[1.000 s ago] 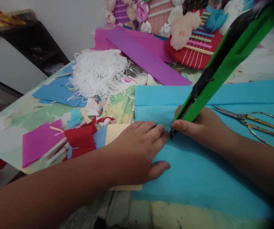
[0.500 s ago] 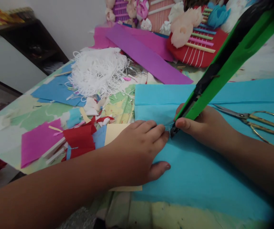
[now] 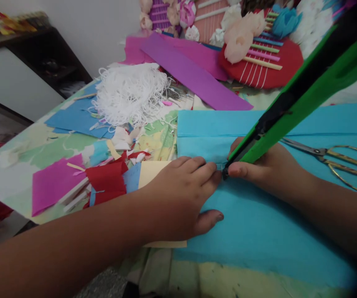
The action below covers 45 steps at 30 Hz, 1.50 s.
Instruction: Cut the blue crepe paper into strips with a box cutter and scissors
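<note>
Tool [image 3: 285, 118]: centre to upper right of frame, slanting, tip at the blue paper [image 3: 259, 231]. Judged rigid, somewhat top-heavy; best held low, near the tip. Right hand [image 3: 267, 165]: closed around its lower end. Blue paper: judged light, soft, easily creased; best pressed flat beside the tip. Left hand [image 3: 186, 198]: laid flat there, fingers extended, clasping nothing visible. Scissors [image 3: 319, 153]: right of frame, on the blue paper.

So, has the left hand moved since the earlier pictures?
No. Judged against the top left corner of the turquoise paper, the left hand shows no clear shift.
</note>
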Tool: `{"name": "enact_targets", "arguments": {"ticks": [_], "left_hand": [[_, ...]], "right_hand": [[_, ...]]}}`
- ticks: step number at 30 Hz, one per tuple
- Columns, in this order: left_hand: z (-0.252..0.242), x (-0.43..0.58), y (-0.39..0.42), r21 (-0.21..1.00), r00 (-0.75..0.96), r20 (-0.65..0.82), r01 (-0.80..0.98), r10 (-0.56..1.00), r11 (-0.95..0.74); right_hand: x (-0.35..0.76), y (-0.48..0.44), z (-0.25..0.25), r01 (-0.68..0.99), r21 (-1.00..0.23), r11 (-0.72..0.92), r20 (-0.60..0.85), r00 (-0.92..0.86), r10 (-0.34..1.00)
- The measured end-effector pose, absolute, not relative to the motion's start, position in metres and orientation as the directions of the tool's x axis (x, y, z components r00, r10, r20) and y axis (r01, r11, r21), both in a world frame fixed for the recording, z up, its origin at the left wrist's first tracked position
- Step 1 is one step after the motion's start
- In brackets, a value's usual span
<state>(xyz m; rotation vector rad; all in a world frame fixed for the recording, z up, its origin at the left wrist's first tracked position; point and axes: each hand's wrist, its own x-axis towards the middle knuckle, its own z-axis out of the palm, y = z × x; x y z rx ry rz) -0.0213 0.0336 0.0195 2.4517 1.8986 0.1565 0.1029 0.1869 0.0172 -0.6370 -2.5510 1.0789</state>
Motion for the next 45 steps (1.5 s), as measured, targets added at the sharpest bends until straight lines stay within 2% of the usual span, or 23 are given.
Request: {"name": "enact_targets", "arguments": {"ticks": [5,14,22,34,45], "left_hand": [[0.0181,-0.0214,0.0336,0.086,0.248,0.044,0.964,0.968,-0.251],[0.0195,-0.0213,0.0340,0.086,0.245,0.045,0.965,0.969,-0.248],[0.0194,-0.0217,0.0335,0.076,0.244,0.050,0.966,0.968,-0.248],[0.0193,-0.0216,0.0331,0.086,0.253,0.067,0.962,0.965,-0.258],[0.0202,-0.0204,0.0329,0.079,0.248,0.047,0.965,0.967,-0.252]], "right_hand": [[0.1026,0.1891,0.0219,0.340,-0.760,0.554,0.054,-0.816,0.575],[0.1026,0.1877,0.0207,0.285,-0.782,0.555,0.056,-0.854,0.517],[0.1015,0.1872,0.0217,0.325,-0.780,0.535,0.000,-0.855,0.519],[0.1024,0.1840,0.0201,0.357,-0.719,0.597,0.019,-0.848,0.530],[0.1067,0.1829,0.0178,0.302,-0.671,0.677,0.110,-0.863,0.494]]}}
